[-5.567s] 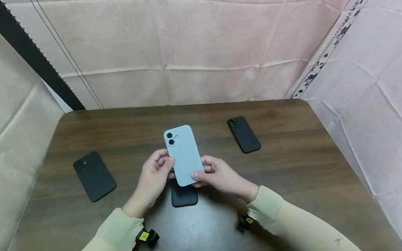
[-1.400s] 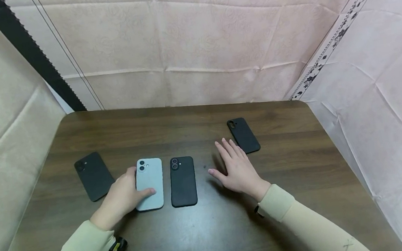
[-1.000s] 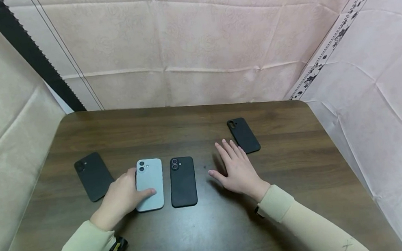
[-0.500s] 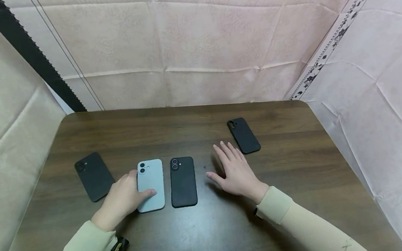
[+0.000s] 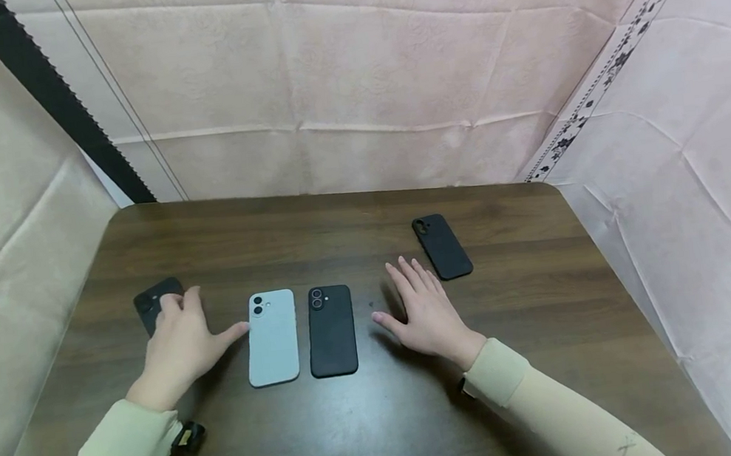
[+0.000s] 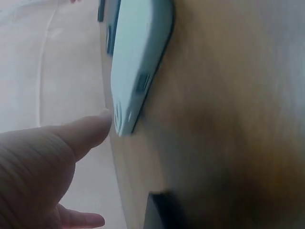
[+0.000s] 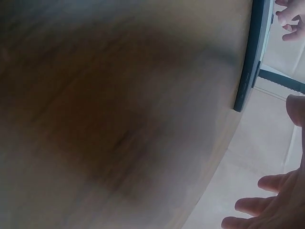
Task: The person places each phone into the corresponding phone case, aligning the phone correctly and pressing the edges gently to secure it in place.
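My left hand (image 5: 180,344) hangs over a dark phone or phone case (image 5: 150,310) at the left, hiding its lower part. Its thumb is stretched out near the edge of a pale blue phone (image 5: 272,342), which lies camera side up; in the left wrist view the hand is apart from this phone (image 6: 138,52). Right beside it lies a black phone (image 5: 332,335) with two camera lenses showing. My right hand (image 5: 428,314) has its fingers spread, holding nothing. Beyond its fingertips lies a black phone case (image 5: 444,249) with a camera cutout.
Everything lies on a brown wooden table (image 5: 387,434) with rounded far corners. Pale cloth (image 5: 390,77) hangs behind the table and at both sides. A dark strip (image 5: 57,97) runs down the far left corner.
Earlier both hands held the pale blue phone above the black one; then the left hand set it down at left. Now the left hand has left it and moved over the dark left phone or case.
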The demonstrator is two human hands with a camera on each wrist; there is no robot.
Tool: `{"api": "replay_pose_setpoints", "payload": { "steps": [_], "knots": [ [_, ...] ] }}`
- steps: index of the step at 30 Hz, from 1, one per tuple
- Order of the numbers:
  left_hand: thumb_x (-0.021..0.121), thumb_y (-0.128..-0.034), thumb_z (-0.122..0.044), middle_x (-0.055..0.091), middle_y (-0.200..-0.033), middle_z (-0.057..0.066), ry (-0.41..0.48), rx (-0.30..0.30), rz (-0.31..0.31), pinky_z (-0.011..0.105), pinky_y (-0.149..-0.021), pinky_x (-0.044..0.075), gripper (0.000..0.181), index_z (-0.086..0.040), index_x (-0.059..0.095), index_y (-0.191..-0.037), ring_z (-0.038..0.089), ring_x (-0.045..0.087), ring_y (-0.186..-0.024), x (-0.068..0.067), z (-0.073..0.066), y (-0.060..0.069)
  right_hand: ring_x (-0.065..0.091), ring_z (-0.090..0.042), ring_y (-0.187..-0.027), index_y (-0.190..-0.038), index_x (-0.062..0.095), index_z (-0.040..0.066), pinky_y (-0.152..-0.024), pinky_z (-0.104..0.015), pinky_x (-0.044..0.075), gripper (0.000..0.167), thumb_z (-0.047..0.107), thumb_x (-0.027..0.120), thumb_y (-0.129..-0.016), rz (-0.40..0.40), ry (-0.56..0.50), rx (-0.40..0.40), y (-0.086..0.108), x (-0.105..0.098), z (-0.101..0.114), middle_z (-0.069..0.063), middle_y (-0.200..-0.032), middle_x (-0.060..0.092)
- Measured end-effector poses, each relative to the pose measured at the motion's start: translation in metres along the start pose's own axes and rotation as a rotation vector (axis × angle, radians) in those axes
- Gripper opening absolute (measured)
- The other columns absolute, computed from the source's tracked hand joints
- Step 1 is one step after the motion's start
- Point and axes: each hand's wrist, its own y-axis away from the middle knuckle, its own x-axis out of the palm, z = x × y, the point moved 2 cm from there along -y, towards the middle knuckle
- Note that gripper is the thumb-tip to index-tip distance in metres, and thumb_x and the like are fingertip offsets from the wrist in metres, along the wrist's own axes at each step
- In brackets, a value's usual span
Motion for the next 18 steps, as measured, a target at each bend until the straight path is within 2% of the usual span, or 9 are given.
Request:
{"api": "replay_pose_setpoints", "payload": {
  "steps": [5,12,18],
  "knots": [
    [0.069,-0.0741,-0.068,0.024,-0.131,0.045,-0.037,-0.039,-0.006,0.064,-0.067,0.043,0.118,0.017,0.023,-0.142,0.057,0.033,-0.109,-0.007,0.017,-0.01,0.013,-0.031,-0.145,-0.155,0.02,0.019,-0.113,-0.054,0.016,0.087,0.07,0.045,-0.089,0.008,-0.019,0.0,-0.001,0.001,0.002,-0.013,-0.158,0.02],
    [0.066,-0.0694,-0.075,0.019,-0.119,0.048,-0.068,-0.118,0.032,0.063,-0.061,0.042,0.128,0.019,0.016,-0.14,0.062,0.028,-0.102,-0.012,0.04,-0.02,0.013,-0.03,-0.145,-0.155,0.02,0.019,-0.113,-0.053,0.016,0.086,0.069,0.046,-0.089,0.008,-0.01,0.006,-0.001,-0.001,0.001,-0.013,-0.158,0.021],
    [0.068,-0.0725,-0.071,0.019,-0.113,0.048,-0.082,-0.183,0.06,0.061,-0.057,0.043,0.126,0.021,0.012,-0.139,0.061,0.027,-0.1,-0.013,0.049,-0.024,0.014,-0.031,-0.145,-0.154,0.022,0.018,-0.113,-0.054,0.018,0.086,0.068,0.047,-0.089,0.006,0.002,0.007,-0.001,-0.002,-0.001,-0.013,-0.158,0.021]
  ]
}}
